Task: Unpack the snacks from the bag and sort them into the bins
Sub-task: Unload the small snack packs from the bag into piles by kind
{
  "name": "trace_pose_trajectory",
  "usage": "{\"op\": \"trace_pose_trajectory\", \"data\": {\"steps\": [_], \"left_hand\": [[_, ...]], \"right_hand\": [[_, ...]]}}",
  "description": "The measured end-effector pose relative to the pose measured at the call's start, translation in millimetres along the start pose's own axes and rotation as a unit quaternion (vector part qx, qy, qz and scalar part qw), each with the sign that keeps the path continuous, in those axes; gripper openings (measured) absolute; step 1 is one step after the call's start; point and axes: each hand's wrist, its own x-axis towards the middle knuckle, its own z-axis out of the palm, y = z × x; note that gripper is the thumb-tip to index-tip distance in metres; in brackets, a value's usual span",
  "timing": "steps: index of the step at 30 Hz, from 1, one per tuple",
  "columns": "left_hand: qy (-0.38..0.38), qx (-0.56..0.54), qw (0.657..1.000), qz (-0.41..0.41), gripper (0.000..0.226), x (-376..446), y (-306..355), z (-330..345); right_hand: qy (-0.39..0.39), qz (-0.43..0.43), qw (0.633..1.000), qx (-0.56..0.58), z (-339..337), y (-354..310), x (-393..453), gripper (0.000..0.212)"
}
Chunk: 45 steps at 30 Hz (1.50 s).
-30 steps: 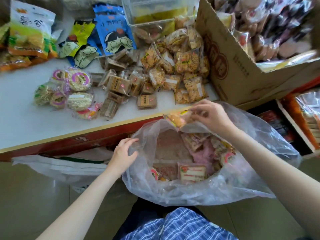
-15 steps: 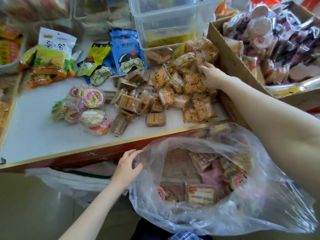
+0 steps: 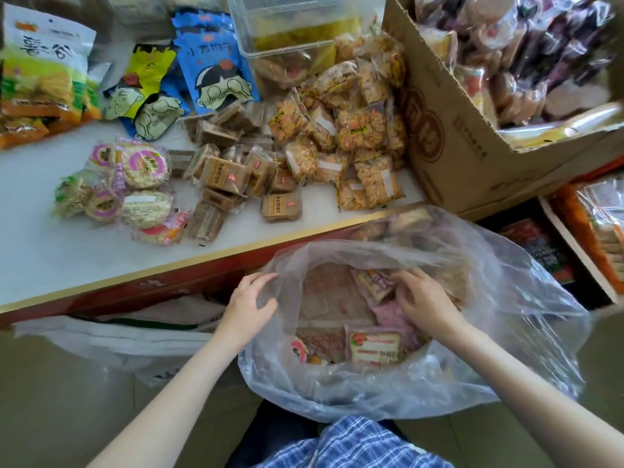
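A big clear plastic bag sits open on my lap below the table edge, with several snack packets inside. My left hand grips the bag's left rim. My right hand is inside the bag, its fingers bent over a small packet and pink wrappers; whether it grips one is unclear. On the table lie sorted heaps: cracker packs, brown square packs and round rice cakes. A clear plastic bin stands behind the crackers.
A cardboard box full of wrapped snacks stands at the table's right end. Blue and yellow cartoon pouches and green-white bags lie at the back left. The white table has bare surface at front left. A tray of packets sits low right.
My right hand carried a cracker pack from the bag to the cracker heap, left it there and came back down into the bag. My left hand stayed on the bag's rim.
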Motion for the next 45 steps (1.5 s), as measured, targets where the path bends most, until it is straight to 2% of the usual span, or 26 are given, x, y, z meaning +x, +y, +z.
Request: {"op": "trace_pose_trajectory", "data": {"steps": [2,4,5,7,9,13,15,17,19,20,22,24,26,29,32,35,38,41,45], "left_hand": [[-0.009,0.006,1.000,0.000,0.043,0,1,1],[-0.011,0.015,1.000,0.000,0.043,1,3,0],[-0.010,0.019,1.000,-0.001,0.044,1,4,-1],[-0.008,0.024,1.000,0.002,0.044,1,6,-3],[-0.007,0.035,0.999,0.012,0.045,3,9,-2],[-0.008,0.032,0.999,0.031,0.045,8,18,4],[-0.013,0.042,0.998,0.037,0.046,10,22,9],[-0.015,0.052,0.998,0.043,0.046,11,28,14],[-0.015,0.063,0.997,0.050,0.046,10,35,19],[-0.014,0.076,0.995,0.057,0.047,10,38,20],[-0.014,0.104,0.992,0.070,0.047,11,41,22],[-0.012,0.111,0.991,0.073,0.047,11,40,23],[-0.013,0.107,0.992,0.065,0.049,10,38,23],[-0.018,0.102,0.993,0.062,0.050,10,36,25],[-0.023,0.088,0.994,0.064,0.050,11,37,28],[-0.042,0.029,0.995,0.089,0.049,8,44,29],[-0.055,-0.139,0.988,0.043,0.036,7,55,27],[-0.023,-0.293,0.956,-0.025,0.023,7,63,16],[0.017,-0.337,0.941,-0.034,0.026,7,55,-10]], "right_hand": [[-0.022,0.100,0.994,0.037,26,13,-5,0.055],[0.069,0.191,0.964,0.173,35,12,-1,0.066],[0.125,0.210,0.943,0.224,34,8,2,0.068],[0.188,0.207,0.918,0.282,28,-3,9,0.074],[0.208,0.171,0.910,0.314,17,-8,15,0.079],[0.188,0.076,0.933,0.295,-23,3,30,0.084],[0.144,0.051,0.969,0.196,-42,13,41,0.077],[0.061,0.058,0.995,0.044,-45,25,47,0.071],[-0.027,0.085,0.994,-0.069,-31,36,49,0.077],[-0.047,0.099,0.990,-0.092,-24,38,50,0.076],[-0.007,0.109,0.991,-0.082,-10,35,53,0.059],[0.071,0.069,0.992,-0.077,0,26,50,0.035],[0.116,0.014,0.992,-0.055,13,22,37,0.017],[0.104,-0.024,0.992,0.062,26,13,9,0.009],[0.074,-0.019,0.982,0.172,22,-6,-6,0.016],[0.078,-0.037,0.958,0.275,6,-27,-9,0.026],[0.045,-0.083,0.933,0.347,-10,-50,-1,0.041],[0.046,-0.126,0.954,0.270,-13,-72,20,0.043],[0.073,-0.167,0.978,0.097,-19,-102,62,0.039]]}}
